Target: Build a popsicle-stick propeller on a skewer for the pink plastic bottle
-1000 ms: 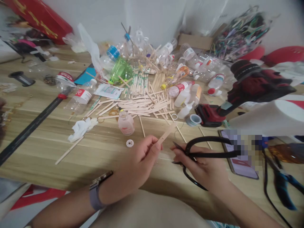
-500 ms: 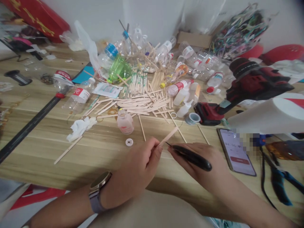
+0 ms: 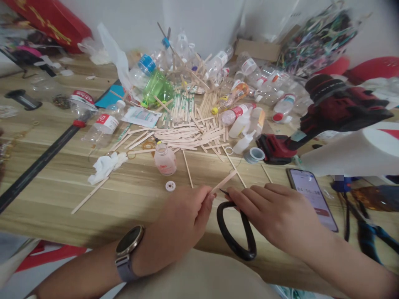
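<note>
Rod [image 3: 40, 166], dark, is laid slantwise by the left end of the counter [image 3: 137, 211]. Near the front edge, a loose stick [image 3: 90, 195] is set against crumpled white tissue [image 3: 107, 166]. Farther right, a pink bottle [image 3: 165, 161] is stood upright, with a white disc [image 3: 170, 185] just in front. By the left hand [image 3: 183, 216], a wooden stick [image 3: 225, 181] is pinched between thumb and fingers, tilted up over the counter's front part. Black scissors [image 3: 252, 247] are gripped in the closed fingers of the right hand [image 3: 277, 207], handle loop hanging down; the tip is held beside the wooden stick, contact unclear. A phone [image 3: 311, 199] is partly covered by the right hand.
</note>
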Motion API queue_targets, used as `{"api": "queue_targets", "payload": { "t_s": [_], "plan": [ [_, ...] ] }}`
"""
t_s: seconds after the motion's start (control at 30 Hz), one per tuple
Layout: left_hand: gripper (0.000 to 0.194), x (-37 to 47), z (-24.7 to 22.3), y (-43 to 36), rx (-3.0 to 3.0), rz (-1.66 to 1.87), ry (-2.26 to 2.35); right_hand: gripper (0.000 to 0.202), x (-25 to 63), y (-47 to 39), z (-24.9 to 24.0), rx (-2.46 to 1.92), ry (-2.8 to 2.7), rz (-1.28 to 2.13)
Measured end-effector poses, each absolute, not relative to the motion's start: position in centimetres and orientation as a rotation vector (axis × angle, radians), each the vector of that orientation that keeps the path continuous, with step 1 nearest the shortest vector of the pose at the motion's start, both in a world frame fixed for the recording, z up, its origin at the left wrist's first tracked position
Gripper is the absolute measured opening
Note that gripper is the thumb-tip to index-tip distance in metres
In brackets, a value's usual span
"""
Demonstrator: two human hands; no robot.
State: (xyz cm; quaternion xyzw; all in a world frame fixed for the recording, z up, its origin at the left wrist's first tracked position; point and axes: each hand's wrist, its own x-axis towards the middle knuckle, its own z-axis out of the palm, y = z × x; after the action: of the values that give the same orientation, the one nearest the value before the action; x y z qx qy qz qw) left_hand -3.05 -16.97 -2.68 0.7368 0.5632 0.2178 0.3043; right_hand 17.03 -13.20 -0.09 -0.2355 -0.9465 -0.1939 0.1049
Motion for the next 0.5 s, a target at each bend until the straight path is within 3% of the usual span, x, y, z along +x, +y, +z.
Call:
{"api": "queue_targets", "payload": {
  "t_s": [0.5],
  "plan": [
    [0.031, -3.08, -2.5, -16.64, 2.213, 0.468, 1.37, 0.028, 16.87, -12.65, 0.56, -0.592, -2.88, -0.601]
  ]
}}
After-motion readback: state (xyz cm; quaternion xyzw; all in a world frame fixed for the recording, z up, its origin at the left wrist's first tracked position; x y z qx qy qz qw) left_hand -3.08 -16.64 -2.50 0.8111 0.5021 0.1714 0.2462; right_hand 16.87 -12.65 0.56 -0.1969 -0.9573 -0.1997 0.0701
